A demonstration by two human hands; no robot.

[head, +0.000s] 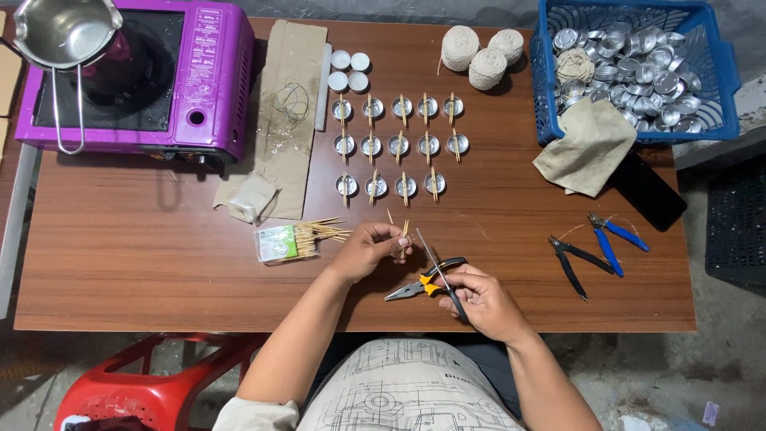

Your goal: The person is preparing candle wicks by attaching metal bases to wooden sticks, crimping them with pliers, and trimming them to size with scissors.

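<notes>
- Left hand (369, 247): fingers closed in a pinch on a small bundle of wooden sticks (404, 236), held upright just above the tabletop (144, 263), below the bottom row of cups.
- Right hand (481, 302): closed around the black handles of a pair of scissors (441, 275), whose blades point up toward the sticks.
- Yellow-handled pliers (415, 289): lying on the tabletop between the two hands, partly under the scissors.
- Metal cups (399, 146): three rows at mid-tabletop, five, five and four; each has a wooden stick laid across its rim. Contents too small to tell.
- Four white round candles (349, 70): grouped just above the rows.
- Clear plastic box (279, 243): on its side left of the left hand, with thin wooden sticks spilling from its open end.
- Blue plastic basket (722, 88): top right corner, filled with loose empty metal cups and one ball of string; a beige cloth (586, 148) hangs over its front edge.
- Three balls of pale string (482, 54): left of the basket.
- Purple portable stove (211, 72): top left, carrying a steel pot (64, 28).
- Black pliers (573, 259) and blue-handled pliers (613, 238): right side, near each other.
- Brown cardboard strip (289, 120): beside the stove.
</notes>
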